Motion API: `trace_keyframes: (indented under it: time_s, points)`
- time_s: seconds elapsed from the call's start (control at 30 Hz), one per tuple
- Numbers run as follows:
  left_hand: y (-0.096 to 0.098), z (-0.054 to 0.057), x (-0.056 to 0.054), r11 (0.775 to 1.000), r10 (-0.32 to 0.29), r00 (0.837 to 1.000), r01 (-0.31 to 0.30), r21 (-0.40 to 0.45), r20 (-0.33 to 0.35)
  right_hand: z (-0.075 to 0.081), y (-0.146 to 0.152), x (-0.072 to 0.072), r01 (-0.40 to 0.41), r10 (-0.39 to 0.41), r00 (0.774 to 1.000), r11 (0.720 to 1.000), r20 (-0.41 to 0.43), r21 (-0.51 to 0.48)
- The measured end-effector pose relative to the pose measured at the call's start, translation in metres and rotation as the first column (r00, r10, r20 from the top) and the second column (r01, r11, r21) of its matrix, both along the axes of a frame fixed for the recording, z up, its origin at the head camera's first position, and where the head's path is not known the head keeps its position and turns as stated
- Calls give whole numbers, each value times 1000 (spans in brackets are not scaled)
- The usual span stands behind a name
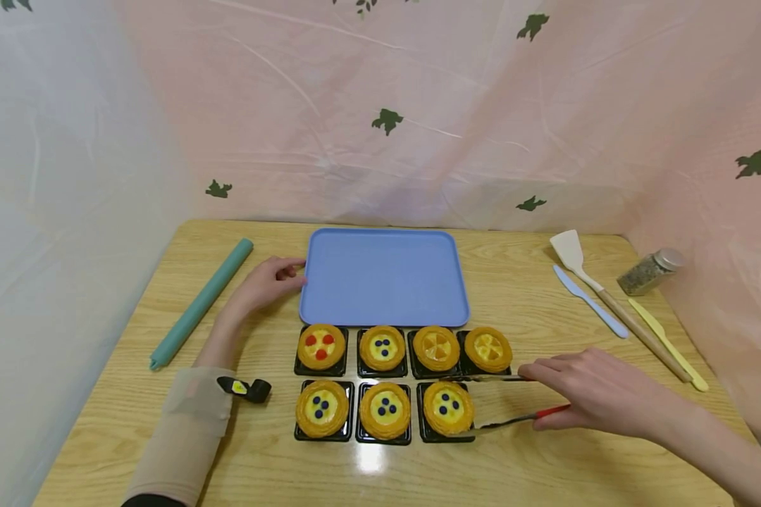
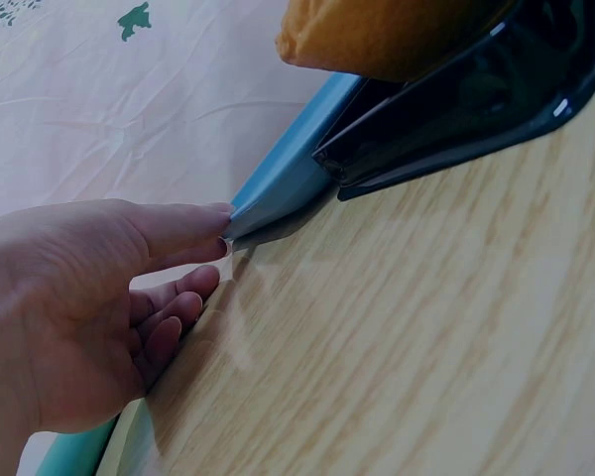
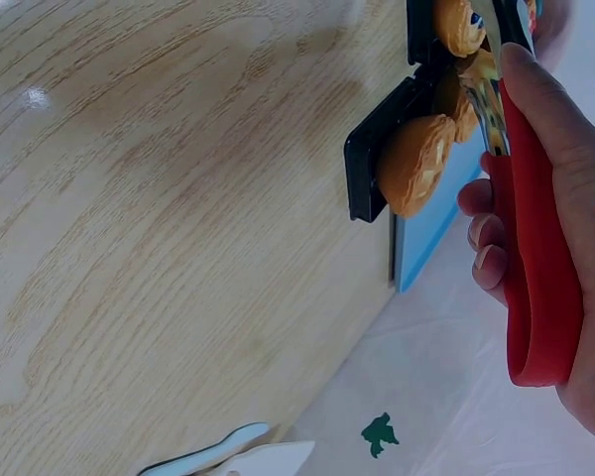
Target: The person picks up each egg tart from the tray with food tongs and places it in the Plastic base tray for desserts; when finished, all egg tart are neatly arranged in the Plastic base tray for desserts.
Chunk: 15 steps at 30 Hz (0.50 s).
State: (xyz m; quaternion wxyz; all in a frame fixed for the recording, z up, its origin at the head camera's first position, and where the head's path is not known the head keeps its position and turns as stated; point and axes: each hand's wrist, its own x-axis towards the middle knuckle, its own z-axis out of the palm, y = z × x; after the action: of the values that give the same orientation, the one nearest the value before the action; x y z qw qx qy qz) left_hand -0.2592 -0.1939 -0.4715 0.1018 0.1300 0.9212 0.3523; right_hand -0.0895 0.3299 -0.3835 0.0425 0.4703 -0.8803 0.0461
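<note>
My right hand [image 1: 592, 391] grips a pair of tongs [image 3: 535, 288] by their red handles. In the head view the tongs' arms stand apart, at the far and near sides of the front-row right tart [image 1: 449, 408], which has blueberries and sits in a black plastic holder. Two more blueberry tarts lie left of it, the middle one [image 1: 385, 411] and the left one [image 1: 321, 409]. My left hand [image 1: 266, 283] touches the left rim of a blue tray [image 1: 383, 278] with its fingertips; the left wrist view shows its other fingers [image 2: 169, 322] bent below the rim.
Behind lie a red-topped tart [image 1: 320, 347], a blueberry tart [image 1: 382, 348] and two orange-topped tarts [image 1: 436, 348]. A teal roll [image 1: 203, 303] is at left. At right lie a spatula [image 1: 628, 317], a blue knife [image 1: 590, 301], a yellow knife [image 1: 669, 345] and a jar [image 1: 648, 273].
</note>
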Motion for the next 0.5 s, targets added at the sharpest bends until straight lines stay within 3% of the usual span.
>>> trace_keyframes:
  time_s: [0.5]
  points:
    - [2,4,2,1000,6,1000,-6,-2,13,2,1,0,10,-10,1000,1000,16,6]
